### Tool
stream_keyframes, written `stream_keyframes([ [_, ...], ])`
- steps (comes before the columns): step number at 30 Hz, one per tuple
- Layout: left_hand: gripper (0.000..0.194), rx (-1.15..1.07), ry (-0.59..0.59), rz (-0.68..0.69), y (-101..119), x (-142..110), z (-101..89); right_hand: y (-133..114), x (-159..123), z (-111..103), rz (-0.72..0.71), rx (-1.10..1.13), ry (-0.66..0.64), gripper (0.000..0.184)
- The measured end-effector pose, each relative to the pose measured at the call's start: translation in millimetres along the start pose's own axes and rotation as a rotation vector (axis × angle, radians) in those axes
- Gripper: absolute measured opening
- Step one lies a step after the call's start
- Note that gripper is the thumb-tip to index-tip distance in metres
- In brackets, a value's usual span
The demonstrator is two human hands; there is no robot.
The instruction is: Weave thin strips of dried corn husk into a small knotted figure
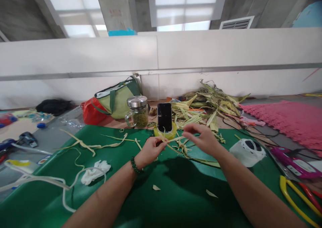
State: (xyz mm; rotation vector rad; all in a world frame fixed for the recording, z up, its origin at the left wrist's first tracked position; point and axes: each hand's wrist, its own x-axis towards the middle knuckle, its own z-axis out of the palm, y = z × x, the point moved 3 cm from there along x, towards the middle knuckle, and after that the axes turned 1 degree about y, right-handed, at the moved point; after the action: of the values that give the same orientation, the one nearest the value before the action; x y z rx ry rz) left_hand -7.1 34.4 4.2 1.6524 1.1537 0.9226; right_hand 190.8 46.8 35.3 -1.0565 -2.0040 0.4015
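Note:
In the middle of the head view my left hand [150,151] pinches a pale strip of corn husk [176,139], which stretches to the right with other thin ends around it. My right hand [202,140] hovers just right of that strip, thumb and fingers bent and apart, with nothing seen between them. Below it lie more husk pieces [205,161] on the green mat [176,201]. A dark phone [164,116] stands upright behind my hands, its foot at a yellow roll [173,134].
A heap of husks [213,98] fills the back. Left of the phone stands a lidded glass mug [141,115]. Crumpled tissue [95,172] and a white cable [64,194] lie at left. At right are a white tissue roll [248,151], a purple tool [294,162] and yellow-handled scissors [284,191].

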Motion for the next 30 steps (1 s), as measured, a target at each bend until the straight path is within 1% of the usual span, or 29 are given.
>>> stream_keyframes([
  [1, 0.026, -0.019, -0.006, -0.004, -0.7, 0.0, 0.7, 1.2, 1.2, -5.1, 0.012, 0.044, 0.103, 0.027],
  [2, 0.026, -0.049, -0.033, -0.002, -0.5, -0.7, 2.7, 0.6, 1.6, -6.9, 0.006, 0.071, 0.143, 0.034],
  [3, 0.026, -0.079, -0.072, 0.01, 0.7, -2.0, 5.6, -1.7, 1.4, -4.6, -0.011, 0.079, 0.102, 0.038],
  [4, 0.027, -0.092, -0.108, 0.024, 2.6, -3.8, 8.6, -4.7, 0.5, 0.6, -0.019, 0.081, 0.011, 0.036],
  [5, 0.027, -0.1, -0.142, 0.036, 4.8, -5.7, 11.3, -7.7, -1.4, 9.0, -0.011, 0.077, -0.145, 0.032],
  [6, 0.029, -0.115, -0.137, 0.043, 7.0, -7.2, 12.2, -10.6, -4.2, 18.0, 0.001, 0.072, -0.3, 0.029],
  [7, 0.031, -0.132, -0.137, 0.034, 8.7, -8.4, 12.4, -13.0, -6.8, 25.3, 0.012, 0.084, -0.398, 0.03],
  [9, 0.034, -0.224, -0.127, -0.011, 10.3, -9.2, 9.6, -14.7, -9.2, 34.6, 0.068, 0.185, -0.428, 0.034],
  [10, 0.037, -0.295, -0.116, -0.038, 10.2, -8.9, 6.9, -14.0, -9.2, 37.1, 0.104, 0.261, -0.39, 0.035],
  [11, 0.04, -0.374, -0.054, -0.04, 10.1, -8.2, 2.3, -12.4, -8.8, 38.6, 0.139, 0.338, -0.333, 0.036],
  [12, 0.041, -0.435, 0.041, -0.02, 9.7, -7.6, -3.2, -10.5, -8.4, 39.5, 0.166, 0.404, -0.269, 0.036],
  [13, 0.039, -0.445, 0.127, 0.007, 9.3, -7.6, -7.9, -8.6, -8.1, 40.1, 0.177, 0.451, -0.2, 0.035],
  [14, 0.039, -0.41, 0.187, 0.059, 9.6, -8.1, -11.0, -7.3, -8.1, 40.6, 0.166, 0.469, -0.135, 0.033],
  [16, 0.048, -0.253, 0.195, 0.197, 12.5, -10.6, -10.9, -7.5, -9.3, 41.5, 0.075, 0.439, -0.021, 0.027],
  [17, 0.054, -0.184, 0.15, 0.278, 14.5, -12.6, -7.9, -9.0, -10.4, 42.3, 0.009, 0.407, 0.016, 0.024],
  [18, 0.057, -0.119, 0.119, 0.342, 16.1, -15.0, -4.6, -10.9, -11.8, 43.5, -0.059, 0.375, 0.032, 0.022],
  [19, 0.054, -0.043, 0.138, 0.398, 17.6, -17.6, -2.3, -13.1, -13.2, 44.6, -0.126, 0.347, 0.04, 0.021],
  [20, 0.046, 0.024, 0.18, 0.45, 19.0, -20.3, -0.9, -15.3, -14.4, 45.3, -0.186, 0.323, 0.043, 0.02],
  [22, 0.038, 0.101, 0.245, 0.507, 21.2, -24.3, 0.9, -19.5, -15.9, 45.2, -0.296, 0.27, 0.045, 0.019],
  [25, 0.034, 0.133, 0.304, 0.561, 24.6, -27.6, -0.3, -25.2, -16.6, 41.6, -0.442, 0.146, 0.072, 0.02],
  [27, 0.031, 0.145, 0.315, 0.601, 26.8, -28.6, -1.8, -28.6, -16.8, 39.5, -0.505, 0.063, 0.093, 0.023],
  [30, 0.026, 0.159, 0.305, 0.663, 28.8, -29.3, -2.0, -33.6, -17.6, 37.2, -0.534, 0.003, 0.112, 0.023],
])
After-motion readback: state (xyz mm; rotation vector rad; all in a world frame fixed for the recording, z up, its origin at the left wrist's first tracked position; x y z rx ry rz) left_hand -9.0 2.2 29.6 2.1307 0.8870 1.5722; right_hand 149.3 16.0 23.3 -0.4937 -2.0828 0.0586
